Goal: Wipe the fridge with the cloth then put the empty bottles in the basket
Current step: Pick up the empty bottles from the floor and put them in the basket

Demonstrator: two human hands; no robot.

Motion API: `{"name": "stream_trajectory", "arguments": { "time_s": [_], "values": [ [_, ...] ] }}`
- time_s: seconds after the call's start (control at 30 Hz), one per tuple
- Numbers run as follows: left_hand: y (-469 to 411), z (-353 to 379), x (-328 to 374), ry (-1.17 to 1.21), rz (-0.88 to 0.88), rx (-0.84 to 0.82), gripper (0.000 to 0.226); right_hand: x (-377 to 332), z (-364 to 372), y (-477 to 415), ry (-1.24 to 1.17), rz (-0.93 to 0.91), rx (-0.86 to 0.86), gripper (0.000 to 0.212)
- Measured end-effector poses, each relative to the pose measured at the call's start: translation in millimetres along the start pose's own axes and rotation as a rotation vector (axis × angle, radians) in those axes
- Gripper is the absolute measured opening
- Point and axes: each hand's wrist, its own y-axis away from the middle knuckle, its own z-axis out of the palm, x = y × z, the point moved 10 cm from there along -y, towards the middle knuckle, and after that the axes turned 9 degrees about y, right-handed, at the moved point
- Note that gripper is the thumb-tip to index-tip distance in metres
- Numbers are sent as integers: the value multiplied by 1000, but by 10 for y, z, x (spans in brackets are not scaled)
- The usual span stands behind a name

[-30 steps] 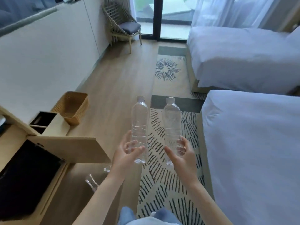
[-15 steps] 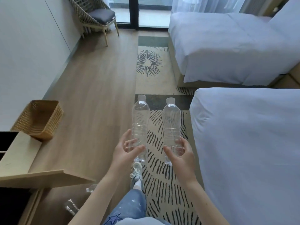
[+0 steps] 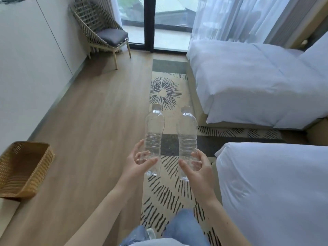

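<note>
My left hand (image 3: 137, 163) grips the lower part of a clear empty bottle (image 3: 154, 128), held upright in front of me. A second clear empty bottle (image 3: 187, 129) stands upright in my right hand (image 3: 198, 168), which grips it near the base. Both bottles have caps on and hover over the patterned rug. The woven basket (image 3: 44, 157) sits on the wooden floor at the far left, against the wall, empty inside, well to the left of my left hand. The fridge and the cloth are out of view.
Two white beds stand on the right, the near bed (image 3: 275, 192) close beside my right arm and the far bed (image 3: 248, 82) beyond. A patterned rug (image 3: 165, 91) runs between the beds and the bare wooden floor (image 3: 92, 130). A wicker chair (image 3: 104, 31) stands by the glass door.
I have walked forward past the cabinet and fridge, which have left the view. The basket has come closer at the left. Both hands still hold the bottles upright.
</note>
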Motion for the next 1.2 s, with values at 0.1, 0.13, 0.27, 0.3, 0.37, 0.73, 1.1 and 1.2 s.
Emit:
{"name": "stream_trajectory", "arguments": {
  "time_s": [0.1, 0.13, 0.27, 0.3, 0.37, 0.73, 1.1, 1.2],
  "values": [
    [-495, -83, 53, 3, -16, 43, 86, -79, 226, -545, 39, -1, -23, 79],
    [-659, -119, 43, 8, -25, 59, 88, -84, 322, -732, 49, 3, -45, 78],
    [-1344, -290, 55, 45, -54, 165, 90, -178, 754, -1601, 62, -15, -146, 73],
    [-1521, -347, 83, 49, -54, 204, 92, -235, 884, -1844, 60, -25, -181, 74],
    [-1869, -489, 186, 63, -43, 293, 92, -400, 1168, -2332, 50, -57, -254, 76],
    [-2599, -1388, 888, 233, 71, 809, 71, -1589, 2999, -4012, 66, -304, -733, 70],
    [-1764, -2412, 603, 328, 88, 1303, 67, -1979, 4655, -3111, 131, -432, -1135, 70],
    [-1592, -2782, 535, 343, 105, 1364, 67, -2155, 5059, -2835, 120, -443, -1191, 66]
  ]
}}
